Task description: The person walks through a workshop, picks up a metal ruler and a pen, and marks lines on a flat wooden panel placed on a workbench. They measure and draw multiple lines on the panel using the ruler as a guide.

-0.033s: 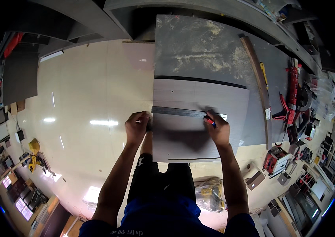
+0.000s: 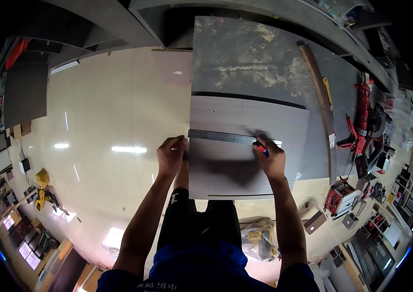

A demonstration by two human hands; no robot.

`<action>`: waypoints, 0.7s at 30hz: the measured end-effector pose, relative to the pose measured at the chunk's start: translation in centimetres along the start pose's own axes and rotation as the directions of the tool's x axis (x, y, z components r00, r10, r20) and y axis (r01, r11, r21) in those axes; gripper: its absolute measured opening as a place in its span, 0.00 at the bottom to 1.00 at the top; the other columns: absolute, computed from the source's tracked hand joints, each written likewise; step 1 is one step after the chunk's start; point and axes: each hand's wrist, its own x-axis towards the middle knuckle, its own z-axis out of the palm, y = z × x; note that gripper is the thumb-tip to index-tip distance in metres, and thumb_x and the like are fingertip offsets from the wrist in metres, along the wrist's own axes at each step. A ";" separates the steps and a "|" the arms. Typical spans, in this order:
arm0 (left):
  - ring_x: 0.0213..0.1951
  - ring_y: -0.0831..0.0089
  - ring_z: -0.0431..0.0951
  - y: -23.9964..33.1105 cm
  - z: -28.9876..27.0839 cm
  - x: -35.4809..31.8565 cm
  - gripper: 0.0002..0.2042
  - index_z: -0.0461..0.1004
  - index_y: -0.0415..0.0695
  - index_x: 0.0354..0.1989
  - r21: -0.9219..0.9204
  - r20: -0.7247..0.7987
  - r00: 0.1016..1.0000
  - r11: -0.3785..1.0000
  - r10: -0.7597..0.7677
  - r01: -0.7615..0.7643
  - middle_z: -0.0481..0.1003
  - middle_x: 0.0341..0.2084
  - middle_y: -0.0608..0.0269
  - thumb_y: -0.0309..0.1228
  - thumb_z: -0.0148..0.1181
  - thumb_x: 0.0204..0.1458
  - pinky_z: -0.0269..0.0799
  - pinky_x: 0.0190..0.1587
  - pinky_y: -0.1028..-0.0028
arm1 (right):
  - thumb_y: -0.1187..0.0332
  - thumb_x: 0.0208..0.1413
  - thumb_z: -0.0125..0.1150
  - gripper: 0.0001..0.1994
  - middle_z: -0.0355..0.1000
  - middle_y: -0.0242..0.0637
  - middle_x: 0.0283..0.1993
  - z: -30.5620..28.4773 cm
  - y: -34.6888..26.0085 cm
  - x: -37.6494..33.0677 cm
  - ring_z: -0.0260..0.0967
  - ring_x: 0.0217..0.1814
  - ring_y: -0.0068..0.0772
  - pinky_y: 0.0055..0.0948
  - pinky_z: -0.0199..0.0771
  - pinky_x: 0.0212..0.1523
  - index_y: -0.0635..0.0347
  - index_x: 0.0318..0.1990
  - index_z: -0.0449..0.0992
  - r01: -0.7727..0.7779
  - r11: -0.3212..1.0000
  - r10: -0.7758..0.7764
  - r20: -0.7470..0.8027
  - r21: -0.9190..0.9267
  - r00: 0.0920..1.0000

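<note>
In the centre of the frame a dark metal ruler [image 2: 221,136] lies across a light grey panel [image 2: 284,119], running from the panel's left edge toward the right and sloping slightly downward. The right hand [image 2: 271,158] is at the ruler's right end, its fingers closed around a slim red-and-blue pen [image 2: 263,149]; a dark blur just above the fingertips hides where the pen's point sits, so contact with the panel cannot be confirmed. The left hand [image 2: 171,152] is at the panel's left edge, fingers curled and drawn together beside the ruler's near end; whether they grip the ruler, or something dark just below them, cannot be told. The step in hand looks like marking off against the ruler, and to do it well the left fingers should keep that end square and steady at the panel edge, while the right hand keeps the pen at one constant angle, its point tight against the steel, with light pressure so the blade is not nudged. The right hand's shadow falls over the lower part of the panel, so the scale is best read from directly above. The wooden strip [image 2: 319,87] and yellow utility knife [image 2: 327,93], right of centre, lie well clear of the ruler.
</note>
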 end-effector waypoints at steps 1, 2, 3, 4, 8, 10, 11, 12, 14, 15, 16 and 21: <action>0.32 0.76 0.80 -0.4 0.6 0.2 0.08 0.80 0.36 0.40 -0.034 -0.014 1.000 0.999 0.002 -0.002 0.81 0.30 0.61 0.28 0.65 0.57 0.75 0.35 0.78 | 0.71 0.48 0.70 0.15 0.80 0.43 0.40 0.0 -0.1 0.3 0.79 0.39 0.45 0.33 0.79 0.40 0.59 0.46 0.81 -0.012 1.000 0.012 0.006 0.017 1.000; 0.30 0.78 0.78 -0.7 1.4 0.5 0.08 0.80 0.36 0.40 -0.074 -0.023 1.000 0.997 0.008 -0.009 0.80 0.29 0.62 0.29 0.65 0.57 0.74 0.34 0.79 | 0.71 0.48 0.70 0.15 0.80 0.43 0.40 -0.1 -0.1 0.5 0.79 0.39 0.45 0.33 0.79 0.40 0.59 0.46 0.81 -0.027 0.999 0.027 0.007 0.028 1.000; 0.29 0.80 0.77 -1.0 1.8 0.9 0.08 0.79 0.36 0.40 -0.113 -0.033 0.999 0.993 0.014 -0.017 0.80 0.29 0.63 0.29 0.65 0.57 0.73 0.33 0.80 | 0.71 0.49 0.70 0.15 0.79 0.43 0.39 0.0 -0.1 0.6 0.79 0.38 0.45 0.33 0.79 0.40 0.59 0.46 0.81 -0.036 0.999 0.036 0.007 0.034 0.999; 0.28 0.82 0.75 -1.4 1.9 1.2 0.08 0.79 0.35 0.38 -0.200 -0.003 0.994 0.974 -0.111 0.108 0.80 0.28 0.65 0.28 0.65 0.57 0.71 0.33 0.81 | 0.71 0.49 0.70 0.15 0.79 0.44 0.39 0.2 -0.1 0.6 0.79 0.38 0.46 0.33 0.79 0.40 0.60 0.45 0.81 -0.046 0.998 0.046 0.006 0.041 0.999; 0.30 0.82 0.76 -1.3 3.2 1.2 0.07 0.79 0.36 0.38 -0.223 -0.134 0.990 0.975 -0.046 0.016 0.80 0.28 0.65 0.27 0.66 0.56 0.72 0.33 0.82 | 0.70 0.50 0.70 0.15 0.79 0.44 0.37 -0.1 -0.3 1.2 0.78 0.37 0.46 0.34 0.78 0.39 0.61 0.46 0.80 -0.053 0.996 0.054 -0.008 0.065 0.999; 0.31 0.82 0.77 -1.1 3.8 1.2 0.07 0.79 0.36 0.39 -0.162 -0.211 0.975 0.981 0.067 -0.102 0.80 0.29 0.64 0.26 0.67 0.55 0.72 0.33 0.82 | 0.69 0.50 0.71 0.15 0.79 0.44 0.37 0.0 -0.1 1.4 0.78 0.37 0.46 0.34 0.78 0.39 0.61 0.46 0.80 -0.047 0.998 0.049 -0.056 0.050 0.997; 0.32 0.81 0.77 -0.7 3.9 1.2 0.07 0.80 0.37 0.39 -0.144 -0.220 0.974 0.985 0.058 -0.091 0.79 0.30 0.64 0.26 0.67 0.55 0.73 0.33 0.82 | 0.69 0.50 0.71 0.16 0.79 0.44 0.37 0.0 -0.2 1.5 0.78 0.37 0.45 0.34 0.78 0.39 0.62 0.46 0.80 -0.046 0.998 0.049 -0.083 0.042 0.995; 0.32 0.81 0.78 -0.2 3.9 1.1 0.07 0.80 0.37 0.39 -0.127 -0.229 0.972 0.989 0.048 -0.079 0.79 0.31 0.63 0.26 0.67 0.54 0.73 0.34 0.81 | 0.69 0.50 0.71 0.16 0.79 0.44 0.36 -0.1 -0.3 1.6 0.78 0.37 0.45 0.34 0.78 0.38 0.62 0.46 0.80 -0.053 0.998 0.056 -0.084 0.031 0.995; 0.33 0.80 0.78 0.2 4.0 1.2 0.07 0.81 0.38 0.40 -0.123 -0.240 0.971 0.991 0.018 -0.049 0.79 0.33 0.63 0.26 0.67 0.54 0.74 0.35 0.81 | 0.68 0.50 0.71 0.16 0.78 0.43 0.36 0.0 -0.6 1.8 0.78 0.36 0.45 0.34 0.77 0.38 0.62 0.47 0.80 -0.068 0.998 0.069 -0.083 0.009 0.994; 0.34 0.80 0.78 0.1 4.0 1.3 0.07 0.81 0.39 0.40 -0.136 -0.241 0.971 0.990 -0.002 -0.031 0.79 0.34 0.62 0.26 0.67 0.54 0.74 0.35 0.81 | 0.68 0.50 0.71 0.17 0.78 0.43 0.35 0.0 -0.6 1.9 0.78 0.36 0.45 0.34 0.77 0.38 0.62 0.47 0.80 -0.072 0.997 0.073 -0.095 0.009 0.993; 0.34 0.79 0.78 0.1 4.0 1.4 0.07 0.81 0.39 0.40 -0.149 -0.241 0.970 0.989 -0.023 -0.013 0.79 0.34 0.62 0.26 0.67 0.54 0.74 0.36 0.80 | 0.67 0.50 0.71 0.17 0.78 0.43 0.35 0.0 -0.6 1.9 0.77 0.35 0.45 0.34 0.77 0.38 0.62 0.47 0.80 -0.076 0.997 0.077 -0.107 0.009 0.991; 0.35 0.79 0.78 -0.1 4.3 1.6 0.07 0.81 0.39 0.40 -0.131 -0.252 0.967 0.990 0.026 -0.061 0.79 0.33 0.63 0.26 0.67 0.55 0.74 0.37 0.80 | 0.66 0.49 0.72 0.17 0.78 0.42 0.33 0.4 -0.5 1.9 0.77 0.34 0.44 0.34 0.77 0.37 0.61 0.47 0.81 -0.100 0.995 0.099 -0.139 0.004 0.985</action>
